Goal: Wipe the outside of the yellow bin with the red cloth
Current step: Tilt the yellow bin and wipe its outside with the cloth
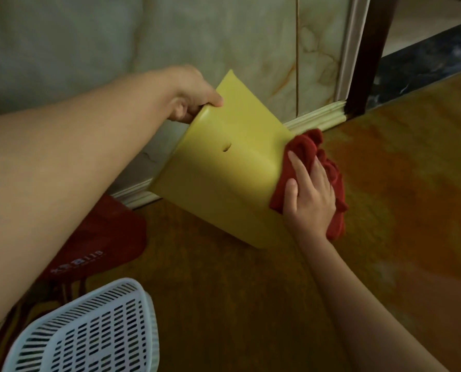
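Note:
The yellow bin is held tilted above the floor in the middle of the head view, one flat side with a small slot turned toward me. My left hand grips its upper left edge, thumb on the outside. My right hand presses the crumpled red cloth flat against the bin's right side, fingers spread over the cloth. Part of the cloth hangs out behind and below that hand. The bin's opening is hidden from me.
A white slotted plastic basket lies at the bottom left. A red bag with printed letters sits against the skirting board. A marble-look wall is behind the bin, a dark wooden post at upper right, orange-brown floor to the right.

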`<state>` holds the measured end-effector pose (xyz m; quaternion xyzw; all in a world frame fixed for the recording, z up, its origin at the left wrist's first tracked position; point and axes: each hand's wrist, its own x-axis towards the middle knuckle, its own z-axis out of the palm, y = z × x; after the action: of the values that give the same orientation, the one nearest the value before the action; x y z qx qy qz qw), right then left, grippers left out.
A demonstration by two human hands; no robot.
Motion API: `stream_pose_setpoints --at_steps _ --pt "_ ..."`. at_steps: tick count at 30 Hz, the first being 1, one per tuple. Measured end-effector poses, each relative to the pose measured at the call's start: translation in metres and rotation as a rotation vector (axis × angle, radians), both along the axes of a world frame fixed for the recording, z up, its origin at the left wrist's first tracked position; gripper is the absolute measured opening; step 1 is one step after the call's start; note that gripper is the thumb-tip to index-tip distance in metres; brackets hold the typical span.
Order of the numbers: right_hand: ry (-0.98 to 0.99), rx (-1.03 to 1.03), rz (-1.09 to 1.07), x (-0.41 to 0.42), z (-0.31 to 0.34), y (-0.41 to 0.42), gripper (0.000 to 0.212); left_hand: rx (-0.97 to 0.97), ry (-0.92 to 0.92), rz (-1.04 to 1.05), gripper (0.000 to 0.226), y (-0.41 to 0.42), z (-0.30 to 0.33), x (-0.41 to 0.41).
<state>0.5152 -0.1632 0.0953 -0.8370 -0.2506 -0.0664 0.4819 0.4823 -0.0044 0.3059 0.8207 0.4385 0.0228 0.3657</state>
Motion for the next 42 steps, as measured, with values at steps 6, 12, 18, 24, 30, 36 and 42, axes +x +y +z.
stream_pose_setpoints --at_steps 6,12,18,24,30,36,42 --pt "0.134 0.047 -0.118 0.034 -0.012 -0.004 0.051 -0.006 -0.092 -0.317 0.010 0.005 -0.011 -0.041" --pt "0.171 0.069 -0.167 0.034 -0.003 0.005 0.054 0.353 -0.048 -0.421 0.014 0.008 -0.012 -0.045" --pt "0.035 0.112 -0.152 0.012 0.021 0.020 0.054 0.248 -0.089 -0.510 0.020 0.007 -0.011 -0.024" --pt "0.107 0.550 0.053 0.028 0.109 0.064 0.052 0.191 -0.136 -0.540 0.017 0.001 -0.015 -0.007" --pt "-0.154 0.104 0.245 0.051 0.113 0.089 0.052 0.221 -0.131 -0.499 0.018 0.015 -0.017 -0.014" --pt "-0.148 -0.077 0.121 0.068 -0.008 0.020 0.055 0.059 -0.226 -0.355 0.021 0.037 -0.022 -0.027" --pt "0.143 0.135 -0.164 0.071 -0.010 0.028 0.057 0.047 -0.275 -0.362 0.015 0.021 -0.021 0.019"
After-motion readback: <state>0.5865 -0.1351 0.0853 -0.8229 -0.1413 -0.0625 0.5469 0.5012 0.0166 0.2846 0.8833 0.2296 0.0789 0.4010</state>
